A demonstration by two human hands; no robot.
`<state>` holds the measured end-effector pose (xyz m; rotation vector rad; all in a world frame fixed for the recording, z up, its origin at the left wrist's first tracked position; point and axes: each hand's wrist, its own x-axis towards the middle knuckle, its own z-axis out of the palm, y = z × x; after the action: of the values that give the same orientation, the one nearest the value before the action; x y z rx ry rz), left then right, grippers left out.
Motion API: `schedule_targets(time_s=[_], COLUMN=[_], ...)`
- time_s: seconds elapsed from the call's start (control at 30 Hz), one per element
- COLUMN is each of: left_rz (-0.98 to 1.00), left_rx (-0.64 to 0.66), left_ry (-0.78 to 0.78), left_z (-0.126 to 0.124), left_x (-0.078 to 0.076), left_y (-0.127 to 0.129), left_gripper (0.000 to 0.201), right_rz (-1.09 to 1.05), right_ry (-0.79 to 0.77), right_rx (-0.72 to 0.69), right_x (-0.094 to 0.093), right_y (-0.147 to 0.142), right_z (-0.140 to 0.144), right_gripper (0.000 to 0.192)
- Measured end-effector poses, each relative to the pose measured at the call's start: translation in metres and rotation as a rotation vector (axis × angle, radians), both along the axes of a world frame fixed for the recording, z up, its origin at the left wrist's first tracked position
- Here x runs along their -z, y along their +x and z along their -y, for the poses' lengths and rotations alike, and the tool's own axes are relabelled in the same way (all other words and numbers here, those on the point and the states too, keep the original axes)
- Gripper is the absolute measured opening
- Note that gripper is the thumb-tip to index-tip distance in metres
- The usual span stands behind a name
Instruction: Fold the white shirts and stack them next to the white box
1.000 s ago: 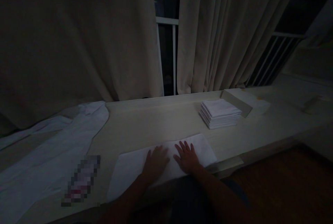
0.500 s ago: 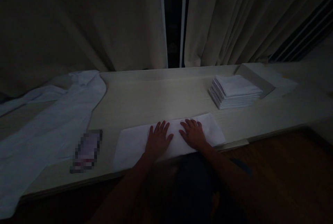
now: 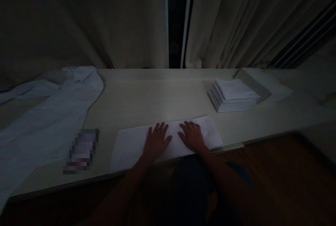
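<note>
Both hands lie flat, palms down, fingers spread, on a long folded white cloth (image 3: 131,145) stretched along the near edge of the pale counter (image 3: 157,96). The left hand (image 3: 155,142) presses the middle of the cloth; the right hand (image 3: 193,136) rests just beside it, toward the cloth's right end. Neither grips anything. Farther back on the right stands a neat stack of folded white cloths (image 3: 233,94), with a flat box (image 3: 258,80) just behind it. A loose white sheet (image 3: 47,114) drapes over the counter's left end. Beige curtains (image 3: 236,19) hang behind.
</note>
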<state>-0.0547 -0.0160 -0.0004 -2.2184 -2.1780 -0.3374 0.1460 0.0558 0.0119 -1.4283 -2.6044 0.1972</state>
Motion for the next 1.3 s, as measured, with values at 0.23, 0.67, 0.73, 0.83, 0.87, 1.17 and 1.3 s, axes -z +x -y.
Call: schedule_targets(time_s=[0.23, 0.67, 0.73, 0.83, 0.87, 1.17, 1.3], left_rz=[0.005, -0.013, -0.018, -0.027, -0.029, -0.064, -0.067], left_rx=[0.003, 0.003, 0.006, 0.016, 0.020, 0.025, 0.054], left_ry=[0.031, 0.097, 0.106, 0.123, 0.129, 0.135, 0.090], left_z=[0.001, 0.002, 0.002, 0.000, 0.000, -0.006, -0.010], left_x=[0.004, 0.017, 0.019, 0.022, 0.023, 0.029, 0.030], left_y=[-0.005, -0.014, -0.015, -0.016, -0.017, -0.021, -0.025], left_gripper=[0.057, 0.056, 0.056, 0.055, 0.055, 0.054, 0.055], right_rz=[-0.006, -0.042, -0.049, -0.056, -0.060, -0.088, -0.081], right_ry=[0.049, 0.091, 0.096, 0.077, 0.071, 0.060, 0.093], right_rx=[0.005, -0.021, -0.100, -0.196, -0.189, -0.156, -0.242], right_x=[-0.001, 0.012, 0.012, 0.013, 0.014, 0.016, 0.016], right_y=[-0.003, -0.010, -0.017, -0.029, -0.033, -0.036, -0.047], right_z=[0.002, 0.002, 0.005, 0.007, 0.007, 0.002, 0.014], right_gripper=[0.051, 0.052, 0.053, 0.052, 0.052, 0.050, 0.051])
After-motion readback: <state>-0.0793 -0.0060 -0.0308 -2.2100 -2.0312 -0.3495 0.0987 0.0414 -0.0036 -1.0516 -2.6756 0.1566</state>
